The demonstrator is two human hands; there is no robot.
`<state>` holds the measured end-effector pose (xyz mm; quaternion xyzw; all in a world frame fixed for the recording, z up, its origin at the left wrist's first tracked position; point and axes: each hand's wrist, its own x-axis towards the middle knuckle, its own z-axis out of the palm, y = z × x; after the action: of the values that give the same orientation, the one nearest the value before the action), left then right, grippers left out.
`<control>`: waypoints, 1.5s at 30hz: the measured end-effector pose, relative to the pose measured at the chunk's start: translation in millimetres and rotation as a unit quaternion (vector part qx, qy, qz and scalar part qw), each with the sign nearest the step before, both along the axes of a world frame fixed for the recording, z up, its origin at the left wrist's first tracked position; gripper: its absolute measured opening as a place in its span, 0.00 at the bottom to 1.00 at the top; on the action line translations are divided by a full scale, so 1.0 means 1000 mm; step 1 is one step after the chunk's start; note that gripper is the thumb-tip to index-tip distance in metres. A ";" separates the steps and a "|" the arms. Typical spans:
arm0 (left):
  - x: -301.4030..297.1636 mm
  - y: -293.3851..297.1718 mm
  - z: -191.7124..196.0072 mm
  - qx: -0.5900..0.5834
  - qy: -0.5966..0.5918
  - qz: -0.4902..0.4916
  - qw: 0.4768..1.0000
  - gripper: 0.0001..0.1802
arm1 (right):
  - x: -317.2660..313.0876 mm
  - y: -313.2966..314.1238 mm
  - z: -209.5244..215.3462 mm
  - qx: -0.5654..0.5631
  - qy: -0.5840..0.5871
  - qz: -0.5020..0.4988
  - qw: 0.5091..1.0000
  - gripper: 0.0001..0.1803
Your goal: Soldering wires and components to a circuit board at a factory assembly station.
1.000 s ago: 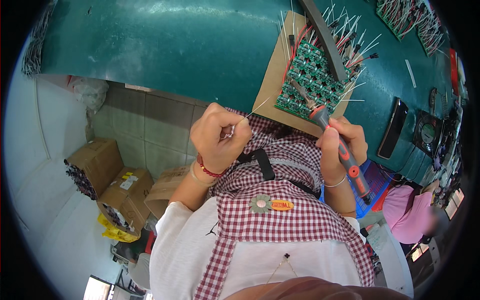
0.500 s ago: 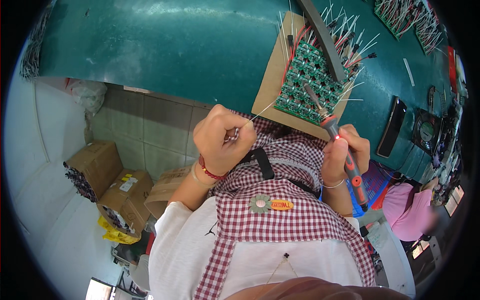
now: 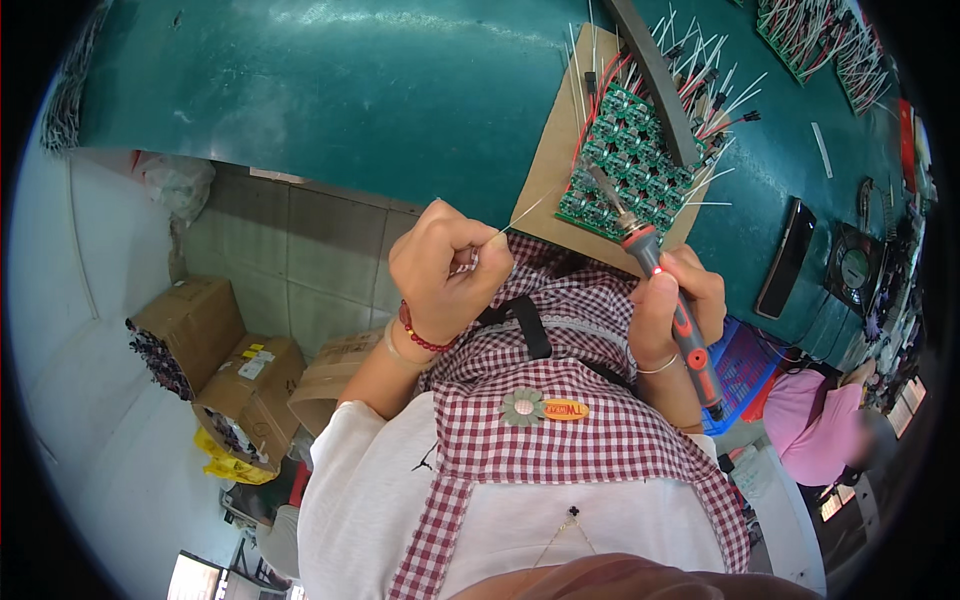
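Note:
My left hand [image 3: 445, 265] is closed, thumb against forefinger, on a thin solder wire [image 3: 522, 214] that points up and right to the left edge of a panel of green circuit boards [image 3: 640, 165]. My right hand [image 3: 675, 305] grips a grey and red soldering iron [image 3: 642, 243] like a pen, a small red light glowing on its handle. The iron's tip is over the panel's left side, near the wire's end; contact cannot be made out. White, red and black wires [image 3: 700, 75] stick out from the panel, which lies on a brown board [image 3: 545, 165].
Across the panel lies a dark curved bar [image 3: 655, 85]. On the green table [image 3: 350, 90] to the right are a phone [image 3: 786, 258], a small black fan-like device [image 3: 853, 262] and more wired boards [image 3: 800, 40]. Cardboard boxes [image 3: 190, 325] stand left; a person in pink [image 3: 815, 425] is at right.
My right hand has moved a little left, bringing the iron's tip toward the panel's left edge and the solder wire. My left hand has stayed nearly still.

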<state>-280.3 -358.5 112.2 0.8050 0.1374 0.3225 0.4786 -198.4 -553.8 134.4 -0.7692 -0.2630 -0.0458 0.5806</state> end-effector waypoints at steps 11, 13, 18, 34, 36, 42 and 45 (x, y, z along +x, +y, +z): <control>0.003 0.000 -0.001 0.002 0.004 -0.006 1.000 0.11 | -0.001 0.003 0.001 -0.018 -0.026 0.005 0.999 0.07; 0.001 0.000 0.001 0.001 0.001 -0.006 1.000 0.11 | -0.002 -0.002 -0.002 0.011 -0.028 -0.005 1.000 0.07; 0.003 -0.005 0.011 0.003 -0.001 -0.010 1.000 0.10 | 0.007 -0.016 0.002 0.069 -0.043 0.003 0.997 0.09; 0.005 -0.004 0.001 0.002 0.007 0.001 1.000 0.10 | 0.002 0.001 -0.001 0.004 -0.004 0.001 1.000 0.08; 0.005 -0.004 -0.001 0.003 0.006 -0.005 1.000 0.10 | 0.000 0.001 -0.001 0.001 -0.008 0.003 1.000 0.08; 0.004 -0.004 0.003 -0.012 0.013 0.010 1.000 0.10 | -0.001 0.001 -0.005 0.011 -0.034 0.007 0.999 0.07; 0.005 -0.004 0.002 -0.005 0.000 0.002 1.000 0.10 | -0.002 0.002 -0.003 0.002 -0.028 0.002 1.000 0.07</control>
<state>-275.5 -362.6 114.3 0.8026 0.1404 0.3222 0.4819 -199.9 -552.2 131.0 -0.7658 -0.2803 -0.0670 0.5749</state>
